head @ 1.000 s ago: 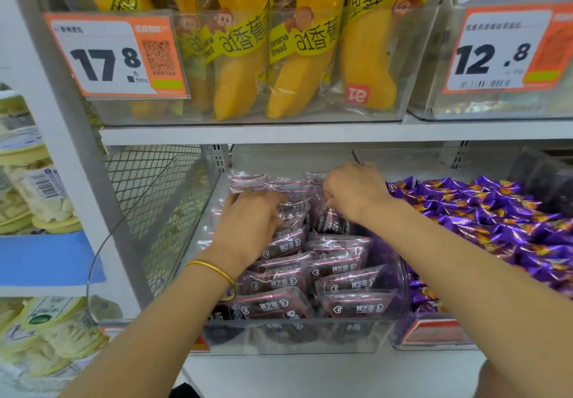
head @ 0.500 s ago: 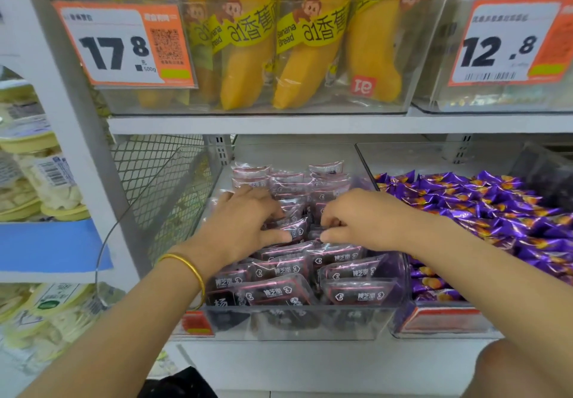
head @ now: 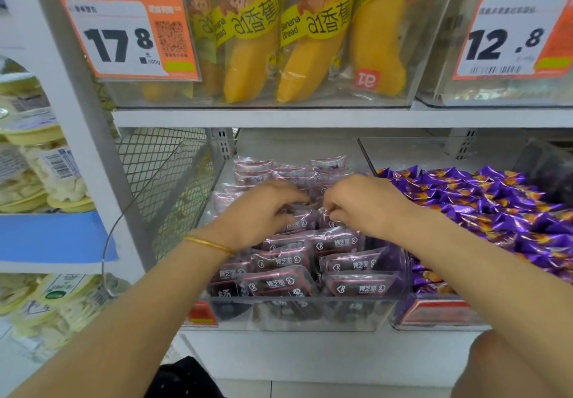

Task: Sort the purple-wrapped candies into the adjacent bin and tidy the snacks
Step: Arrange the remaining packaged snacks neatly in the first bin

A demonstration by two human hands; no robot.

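Pinching mid-row snack packets in curled left hand and right hand, so liable to topple neat rows or flick one among the purple candies.

Yellow banana bread packs stand upright in a clear upper bin on a white shelf, with an orange-edged price tag reading 17.8 fixed to its front; a second tag reading 12.8 hangs to the right. Left of a wire mesh panel, tubs with pale yellow lids sit stacked above a blue shelf strip
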